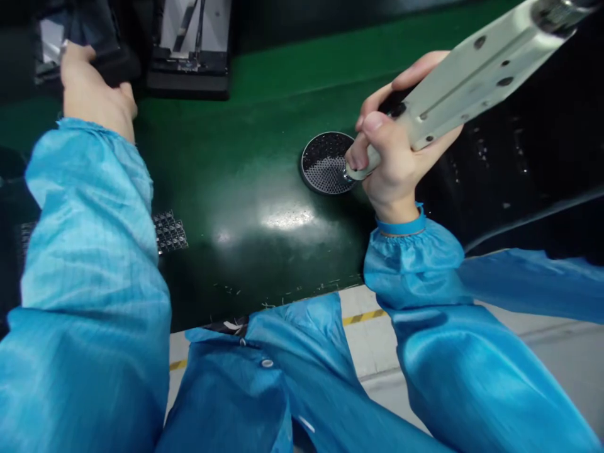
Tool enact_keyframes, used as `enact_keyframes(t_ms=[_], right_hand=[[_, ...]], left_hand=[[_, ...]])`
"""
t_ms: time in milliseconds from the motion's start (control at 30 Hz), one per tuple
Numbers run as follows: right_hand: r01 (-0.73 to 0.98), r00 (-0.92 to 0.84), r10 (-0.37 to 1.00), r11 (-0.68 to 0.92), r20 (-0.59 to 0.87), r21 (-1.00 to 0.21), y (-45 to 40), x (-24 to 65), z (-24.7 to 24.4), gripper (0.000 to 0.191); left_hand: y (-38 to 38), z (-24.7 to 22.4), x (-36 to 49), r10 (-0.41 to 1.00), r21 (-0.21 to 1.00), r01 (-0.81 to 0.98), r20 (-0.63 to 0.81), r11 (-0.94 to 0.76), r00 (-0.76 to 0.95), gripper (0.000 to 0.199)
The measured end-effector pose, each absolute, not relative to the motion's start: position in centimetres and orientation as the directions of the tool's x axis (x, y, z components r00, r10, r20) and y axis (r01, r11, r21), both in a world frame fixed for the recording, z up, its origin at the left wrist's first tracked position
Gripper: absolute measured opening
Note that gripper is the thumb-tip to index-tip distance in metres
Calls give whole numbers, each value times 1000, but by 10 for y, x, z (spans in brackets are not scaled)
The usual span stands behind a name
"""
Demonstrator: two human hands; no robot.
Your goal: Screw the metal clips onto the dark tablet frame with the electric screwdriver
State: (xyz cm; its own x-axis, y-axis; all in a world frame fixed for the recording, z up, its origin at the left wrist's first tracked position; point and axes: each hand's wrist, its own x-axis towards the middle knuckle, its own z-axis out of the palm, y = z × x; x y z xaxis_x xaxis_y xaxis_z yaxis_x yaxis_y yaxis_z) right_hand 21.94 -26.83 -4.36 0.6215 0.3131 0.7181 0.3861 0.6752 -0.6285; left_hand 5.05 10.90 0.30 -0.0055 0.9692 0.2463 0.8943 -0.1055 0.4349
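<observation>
At the far left, the left hand (pixel 92 88) reaches away from the body to the back edge of the green table (pixel 226 189). Its fingers curl over a dark object (pixel 111 60) there; the fingertips are hidden behind it, so how tightly they close cannot be told. The blue sleeve (pixel 89 251) of that arm fills the left side of the view. Just beside the sleeve, lower on the table, lies a small dark gridded tray (pixel 170 231), partly covered by the arm.

Behind, near the top centre, stands a black fixture (pixel 189 63) with a pale panel above it, close to the left hand but not touched by it.

In the middle of the table lies a round black disc (pixel 325 162) with a fine dotted surface, flat on the green top. A patch of glare sits on the table just in front of it.

To the right, the right hand (pixel 394 157) is wrapped firmly around a pale metal bar (pixel 472 69) that slants up toward the top right corner. The thumb and fingers close around the bar's lower end, and that end touches the right edge of the disc. A dark machine body (pixel 519 157) stands behind the hand.
</observation>
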Motion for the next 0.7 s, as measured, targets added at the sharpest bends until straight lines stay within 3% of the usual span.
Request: enact_keyframes(t_ms=[67,133,200,233,267,333,400,467,567,633,700], right_hand=[[388,620,306,681,723,-621,-270,219,-43,46],[382,620,303,689,723,-616,-270,218,-43,45],[370,615,304,704,728,-606,-268,218,-44,43],[371,612,298,710,732,-599,-267,218,-45,41],[378,610,283,718,741,-585,-266,218,-45,40],[400,600,240,736,763,-546,-264,219,-46,40],[406,585,225,750,779,-522,-263,220,-45,41],[391,581,250,750,775,-534,-263,220,-44,42],[420,571,233,741,787,-524,-263,221,-44,47],[462,560,209,725,802,-511,-262,224,-45,53],[451,551,245,717,798,-531,-262,226,-47,56]], left_hand=[[107,6,47,995,683,727,3,72,-101,62],[92,8,32,988,817,556,-117,152,-99,46],[58,10,10,990,933,338,-140,121,31,17],[33,11,-2,987,980,172,-117,97,109,12],[1,13,-14,957,998,-3,-60,63,285,22],[-74,18,-35,894,991,-123,6,55,447,29],[-152,21,-51,894,986,-164,41,37,447,18],[-216,20,-60,911,975,-91,-153,202,384,25],[-273,6,-63,827,870,-59,-442,489,348,34],[-292,-8,-63,788,821,-89,-503,564,356,44],[-303,-19,-67,732,769,-108,-541,630,415,34]])
